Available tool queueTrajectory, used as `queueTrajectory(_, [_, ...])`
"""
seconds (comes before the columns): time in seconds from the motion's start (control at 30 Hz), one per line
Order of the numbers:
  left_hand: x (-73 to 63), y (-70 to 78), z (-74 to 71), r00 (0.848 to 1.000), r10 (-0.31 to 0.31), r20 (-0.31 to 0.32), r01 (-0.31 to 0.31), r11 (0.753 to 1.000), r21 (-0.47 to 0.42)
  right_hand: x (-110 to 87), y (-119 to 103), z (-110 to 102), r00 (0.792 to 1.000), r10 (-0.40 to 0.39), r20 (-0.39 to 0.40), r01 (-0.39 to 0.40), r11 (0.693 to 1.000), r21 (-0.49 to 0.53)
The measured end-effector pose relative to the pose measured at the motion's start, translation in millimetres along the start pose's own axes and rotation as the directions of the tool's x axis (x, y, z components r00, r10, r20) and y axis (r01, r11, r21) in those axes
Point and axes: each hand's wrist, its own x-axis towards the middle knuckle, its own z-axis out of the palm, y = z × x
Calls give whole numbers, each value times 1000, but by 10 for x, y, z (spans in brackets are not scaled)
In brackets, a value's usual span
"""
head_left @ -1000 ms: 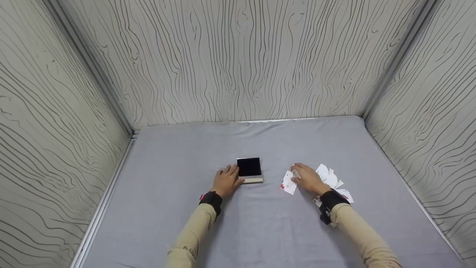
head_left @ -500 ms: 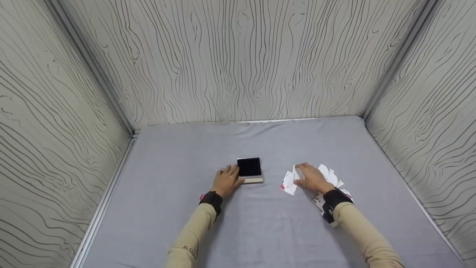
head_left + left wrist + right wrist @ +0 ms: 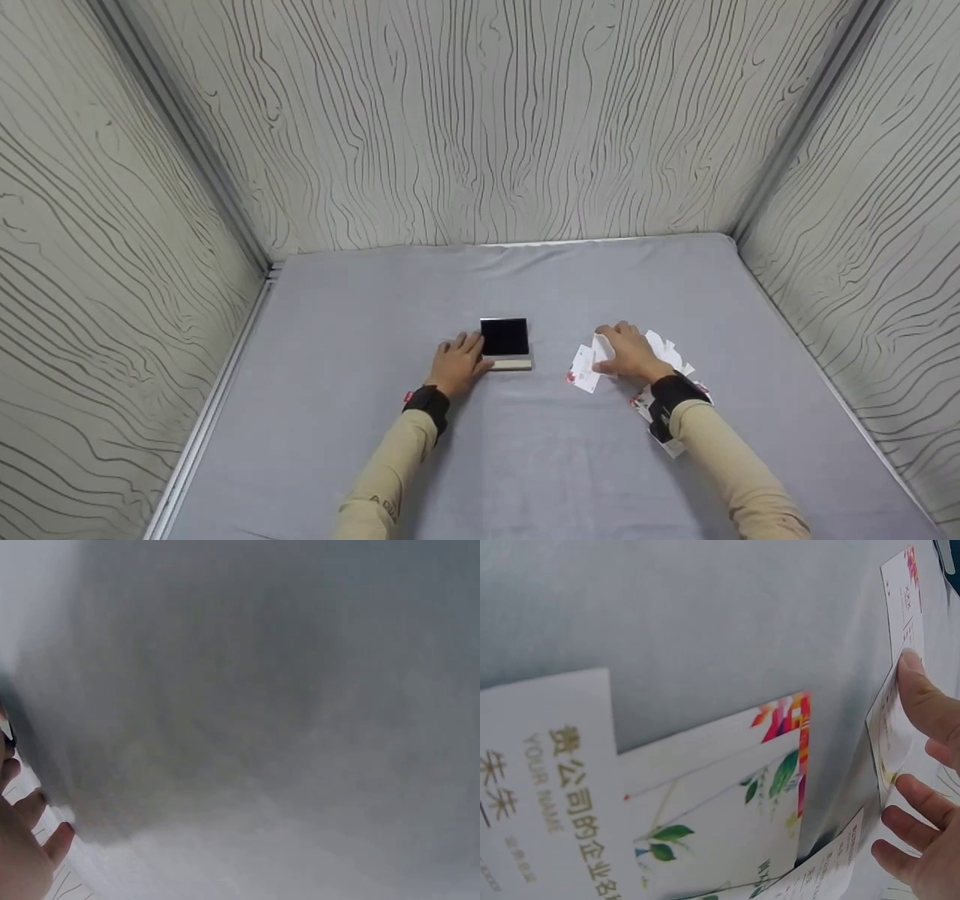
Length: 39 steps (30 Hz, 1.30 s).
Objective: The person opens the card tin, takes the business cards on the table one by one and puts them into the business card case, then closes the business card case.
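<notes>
My left hand [image 3: 454,367] rests beside a flat black panel [image 3: 504,336] with a pale wooden strip [image 3: 511,364] along its front. Its fingers touch the panel's left side, with the thumb at the strip. My right hand [image 3: 632,356] holds a white business card [image 3: 887,731] between thumb and fingertips, across its length. The held card overlaps another business card [image 3: 583,369] with red flowers at its corner. Under and around the right wrist lie several more business cards [image 3: 664,349]; the right wrist view shows a leaf-printed card [image 3: 720,817] and one with gold lettering [image 3: 547,780].
Grey cloth [image 3: 360,315] covers the table. Patterned panels [image 3: 480,127] enclose it at the back and on both sides, with metal rails [image 3: 199,427] along the left edge. A strip of cloth separates the black panel from the cards.
My right hand has shifted slightly right and its fingers have spread wider over the card, so more of that card shows. The left hand stays in place beside the black panel.
</notes>
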Motion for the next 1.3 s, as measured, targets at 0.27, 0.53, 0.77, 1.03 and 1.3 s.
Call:
queueTrajectory(0.27, [0,18,-14,1000,-3,0,3,1000,4,12,13,-29,1000,22,4,-22,999,29])
queueTrajectory(0.53, [-13,26,-21,1000,-5,-4,5,1000,-8,32,19,-31,999,32,13,-32,999,14])
queueTrajectory(0.77, [-13,23,-13,1000,3,-9,-3,1000,-3,39,31,-43,999,43,20,-43,999,-7])
queueTrajectory(1.03, [-16,16,-6,1000,4,1,-4,1000,7,39,47,-12,998,64,-9,-64,997,-34])
queueTrajectory(1.3, [-22,24,-28,1000,8,-15,-8,1000,-19,49,44,-21,997,64,-40,-65,998,-14])
